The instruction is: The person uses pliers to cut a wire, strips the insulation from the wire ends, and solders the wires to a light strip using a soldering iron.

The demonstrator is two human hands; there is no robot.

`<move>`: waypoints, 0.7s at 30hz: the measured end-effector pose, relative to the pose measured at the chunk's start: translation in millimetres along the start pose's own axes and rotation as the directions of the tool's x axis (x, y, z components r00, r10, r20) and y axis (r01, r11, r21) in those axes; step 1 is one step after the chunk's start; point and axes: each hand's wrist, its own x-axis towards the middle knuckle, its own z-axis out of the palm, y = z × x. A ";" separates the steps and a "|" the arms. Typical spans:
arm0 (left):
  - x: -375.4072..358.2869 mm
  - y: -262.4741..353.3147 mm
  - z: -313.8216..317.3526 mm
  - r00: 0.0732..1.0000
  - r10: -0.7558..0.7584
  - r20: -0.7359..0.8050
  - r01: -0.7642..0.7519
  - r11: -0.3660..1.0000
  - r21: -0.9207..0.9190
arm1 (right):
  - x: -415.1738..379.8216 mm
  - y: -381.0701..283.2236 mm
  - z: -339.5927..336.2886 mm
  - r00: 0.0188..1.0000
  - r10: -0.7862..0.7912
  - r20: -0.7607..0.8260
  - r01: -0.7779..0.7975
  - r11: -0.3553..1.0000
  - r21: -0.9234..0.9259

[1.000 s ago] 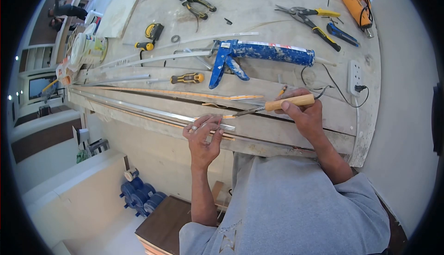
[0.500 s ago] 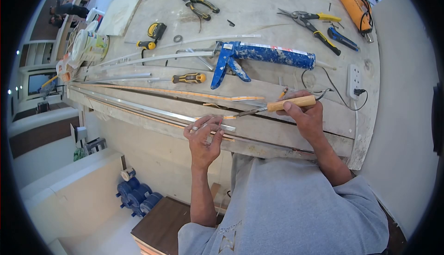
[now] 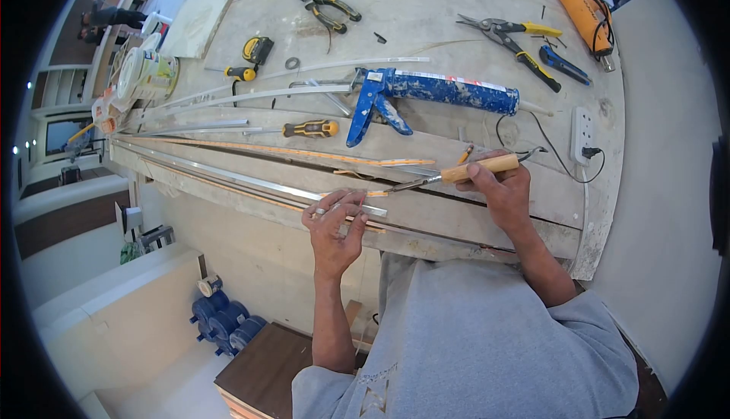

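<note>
A soldering iron [image 3: 487, 168] with a wooden handle is gripped in my right hand [image 3: 502, 195], its metal shaft pointing left. Its tip is right at the end of an orange-and-white LED strip [image 3: 377, 193]. My left hand [image 3: 334, 225] pinches that strip close to its end, fingers closed, with a small bit of red by the fingertips. Beneath these fingers runs a long aluminium channel [image 3: 251, 180]. A second LED strip [image 3: 319, 154] lies behind on the boards. From the iron, a dark cord loops toward the white power strip [image 3: 582, 134].
On the worktable [image 3: 426, 8] lie a blue caulking gun [image 3: 456, 92], a screwdriver [image 3: 310, 128], pliers [image 3: 327, 10], tin snips [image 3: 513, 42], a utility knife [image 3: 564, 65], a tape measure [image 3: 258, 50] and an orange heat gun [image 3: 585, 20]. Buckets [image 3: 148, 74] stand at the far left.
The soldering iron and my right hand have shifted very slightly, the tip staying at the strip's end. My left hand keeps its place.
</note>
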 end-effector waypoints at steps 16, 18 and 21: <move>-0.7 -0.3 -0.3 1.000 -0.010 0.006 0.010 1.000 0.004 | 0.8 -1.2 1.2 1.000 0.000 -0.010 0.000 1.000 -0.022; -1.2 -0.4 -0.3 1.000 -0.013 0.006 0.013 1.000 0.020 | 0.8 -1.5 0.0 1.000 0.000 -0.008 0.000 1.000 -0.012; -1.9 -0.6 -0.2 1.000 -0.013 0.006 0.013 1.000 0.024 | 1.5 -2.4 -1.9 1.000 0.007 -0.009 -0.007 1.000 0.008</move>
